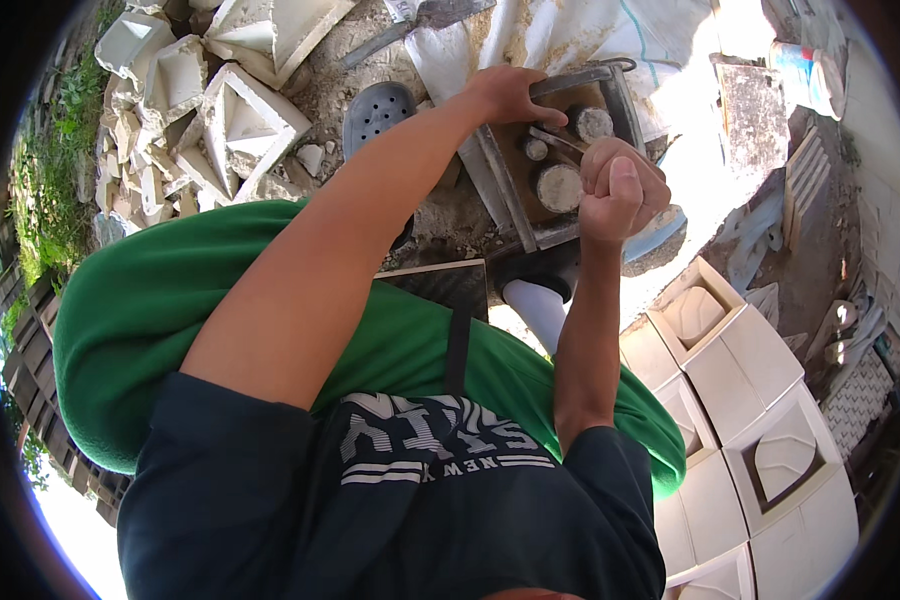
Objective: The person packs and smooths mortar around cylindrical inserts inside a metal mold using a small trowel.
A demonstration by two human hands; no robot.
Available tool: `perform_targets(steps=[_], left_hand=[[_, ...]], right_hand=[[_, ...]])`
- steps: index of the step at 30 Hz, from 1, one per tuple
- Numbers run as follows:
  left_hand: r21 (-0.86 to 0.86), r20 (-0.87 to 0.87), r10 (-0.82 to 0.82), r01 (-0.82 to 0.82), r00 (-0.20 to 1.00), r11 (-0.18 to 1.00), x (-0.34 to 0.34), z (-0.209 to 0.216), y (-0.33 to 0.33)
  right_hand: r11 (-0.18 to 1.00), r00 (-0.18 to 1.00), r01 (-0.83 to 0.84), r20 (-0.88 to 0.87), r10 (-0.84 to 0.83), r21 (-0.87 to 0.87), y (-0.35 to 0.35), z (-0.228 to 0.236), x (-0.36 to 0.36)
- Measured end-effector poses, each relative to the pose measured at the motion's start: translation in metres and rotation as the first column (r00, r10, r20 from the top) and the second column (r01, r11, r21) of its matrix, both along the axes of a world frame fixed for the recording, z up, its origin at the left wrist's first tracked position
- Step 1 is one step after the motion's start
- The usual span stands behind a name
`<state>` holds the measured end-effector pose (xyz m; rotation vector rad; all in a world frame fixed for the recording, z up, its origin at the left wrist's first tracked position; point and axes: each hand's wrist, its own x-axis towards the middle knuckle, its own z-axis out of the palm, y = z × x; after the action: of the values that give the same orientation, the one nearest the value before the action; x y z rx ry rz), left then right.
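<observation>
In front of me a grey box-shaped mould frame lies tilted, with a brown face inside. Several round pale plugs show on that face, among them a large one and another. My left hand grips the frame's left upper edge, its thumb reaching inward over the brown face. My right hand is closed in a fist above the frame's right side. From it a thin, light, flat-ended tool points left over the plugs; its handle is hidden in the fist.
Broken white cast blocks are heaped at the left. Hollow cream blocks stand in rows at the right. A grey clog lies left of the frame, and a white sheet spreads behind it. A trowel lies at the back.
</observation>
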<state>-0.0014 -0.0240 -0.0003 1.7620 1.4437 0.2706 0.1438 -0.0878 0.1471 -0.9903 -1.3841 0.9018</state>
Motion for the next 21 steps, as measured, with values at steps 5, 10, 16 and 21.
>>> perform_targets(steps=[5,10,16,21], left_hand=[[-0.006,-0.01,-0.05,0.05,0.999,0.999,0.007,0.006,0.003],[0.043,-0.084,-0.053,0.056,0.995,0.997,0.006,0.009,0.003],[0.122,-0.08,-0.049,0.058,0.996,0.991,0.006,0.01,-0.005],[0.194,-0.107,-0.055,0.075,0.993,0.978,0.008,0.01,-0.011]], right_hand=[[0.998,0.999,0.004,0.038,-0.002,-0.066,-0.007,-0.014,0.021],[0.899,0.9,0.369,-0.15,-0.409,-0.236,-0.006,-0.007,0.003],[0.854,0.862,0.408,-0.17,-0.477,-0.323,0.007,0.021,0.01],[0.905,0.892,0.348,-0.211,-0.4,-0.246,-0.009,-0.009,0.03]])
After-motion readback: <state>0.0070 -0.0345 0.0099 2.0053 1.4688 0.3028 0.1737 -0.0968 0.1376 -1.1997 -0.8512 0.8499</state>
